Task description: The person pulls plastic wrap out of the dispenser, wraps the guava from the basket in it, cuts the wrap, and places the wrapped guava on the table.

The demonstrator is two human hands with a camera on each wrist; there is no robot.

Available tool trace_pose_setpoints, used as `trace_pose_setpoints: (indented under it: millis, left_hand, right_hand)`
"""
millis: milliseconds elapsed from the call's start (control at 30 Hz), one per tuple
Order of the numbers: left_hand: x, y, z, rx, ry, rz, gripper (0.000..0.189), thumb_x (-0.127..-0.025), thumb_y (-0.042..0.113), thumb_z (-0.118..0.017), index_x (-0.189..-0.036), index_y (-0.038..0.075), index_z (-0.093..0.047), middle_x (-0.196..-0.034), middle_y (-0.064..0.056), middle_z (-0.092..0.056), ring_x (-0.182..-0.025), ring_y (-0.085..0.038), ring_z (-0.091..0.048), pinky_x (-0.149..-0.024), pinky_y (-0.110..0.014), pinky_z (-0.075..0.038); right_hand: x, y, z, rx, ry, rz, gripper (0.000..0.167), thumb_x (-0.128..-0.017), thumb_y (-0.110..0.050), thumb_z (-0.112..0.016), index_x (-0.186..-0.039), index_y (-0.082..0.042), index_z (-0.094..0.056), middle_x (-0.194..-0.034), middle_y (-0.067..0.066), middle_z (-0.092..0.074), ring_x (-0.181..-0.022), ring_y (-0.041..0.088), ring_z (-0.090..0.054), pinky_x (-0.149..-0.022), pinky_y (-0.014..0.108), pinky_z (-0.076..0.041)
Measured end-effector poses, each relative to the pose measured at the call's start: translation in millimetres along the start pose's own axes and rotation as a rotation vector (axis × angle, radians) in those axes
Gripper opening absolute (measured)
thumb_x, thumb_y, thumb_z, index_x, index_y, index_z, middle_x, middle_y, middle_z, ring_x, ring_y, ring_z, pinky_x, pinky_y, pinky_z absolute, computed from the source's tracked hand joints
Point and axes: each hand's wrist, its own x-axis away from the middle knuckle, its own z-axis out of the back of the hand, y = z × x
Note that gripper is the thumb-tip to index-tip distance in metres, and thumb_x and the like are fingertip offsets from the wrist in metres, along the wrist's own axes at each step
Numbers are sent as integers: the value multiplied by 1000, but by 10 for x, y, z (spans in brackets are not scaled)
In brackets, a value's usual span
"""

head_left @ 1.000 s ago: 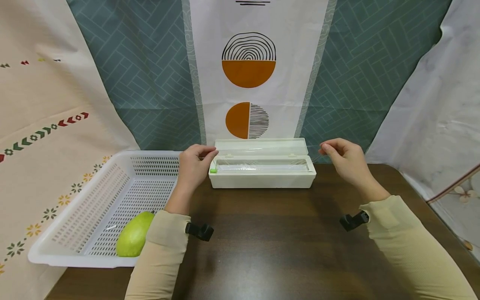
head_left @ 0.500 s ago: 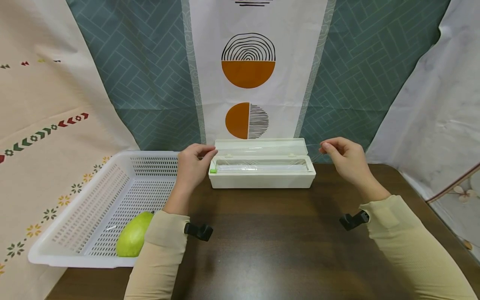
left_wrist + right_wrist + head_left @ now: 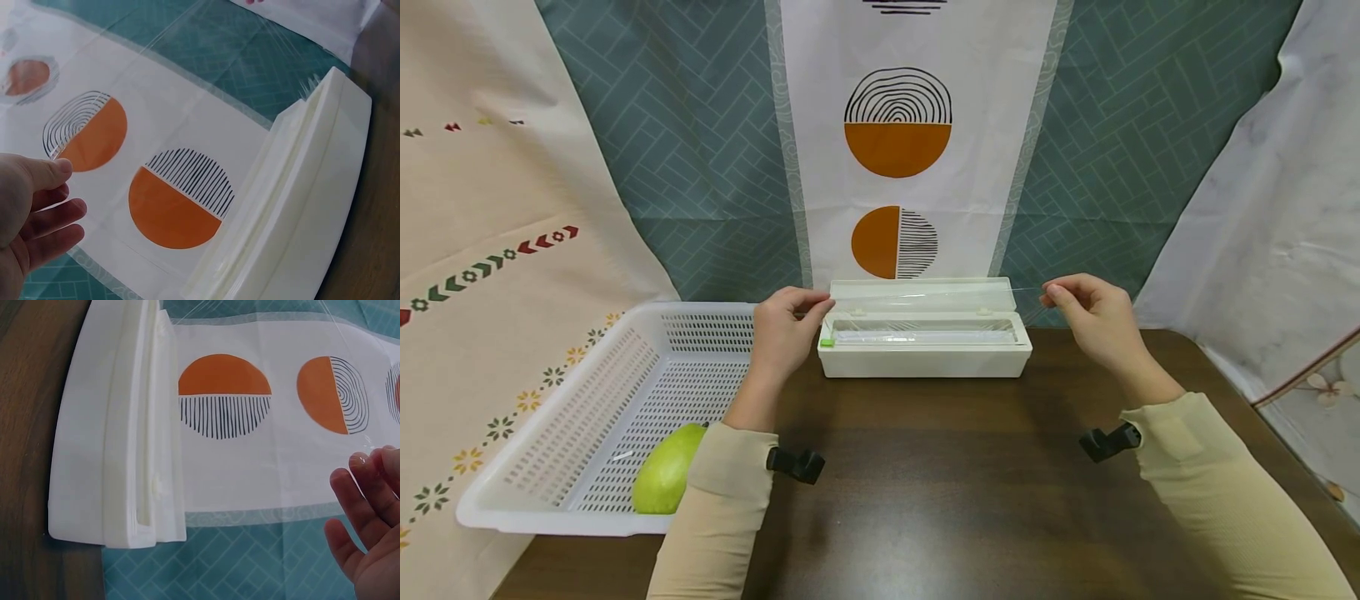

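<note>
A white cling film dispenser box (image 3: 925,361) with a green piece at its left end stands at the table's back, its lid (image 3: 925,287) raised. Clear cling film (image 3: 917,297) runs up from the box and stretches between the two hands. At its left corner my left hand (image 3: 786,329) pinches the film between thumb and fingers. My right hand (image 3: 1093,321) pinches the other corner, beyond the box's right end. In the left wrist view, the left hand (image 3: 40,215) has its lower fingers loosely bent. The right hand (image 3: 375,512) is partly cut off in the right wrist view.
A white perforated basket (image 3: 490,504) stands on the left with a green fruit (image 3: 666,471), partly behind the left sleeve. Dark wooden table (image 3: 940,500) lies in front of the box. Patterned cloths (image 3: 715,150) hang behind and at the sides.
The cling film's upper edge shows more clearly between the hands than a second ago. The left hand has shifted very slightly left; the box and basket stay put.
</note>
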Motion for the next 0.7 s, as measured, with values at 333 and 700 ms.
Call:
trace_pose_setpoints:
  millis: [333,700]
  left_hand:
    - [8,2,16,6,9,-22,17,-83,11,-71,-97,0,-73,-88,-15,-68,-77,-25,-66,-74,-39,-56]
    - [10,23,39,5,14,-26,17,-84,13,-71,-97,1,-74,-87,-13,-68,-76,-22,-65,-73,-36,-56]
  right_hand:
    - [10,-30,12,-11,8,1,27,-95,-23,-57,-102,1,-66,-79,-29,-59,-78,-8,-58,-73,6,-44]
    - [13,-35,9,-38,26,14,26,-95,-21,-57,-102,2,-66,-79,-29,-60,-78,-9,-59,-73,6,-44]
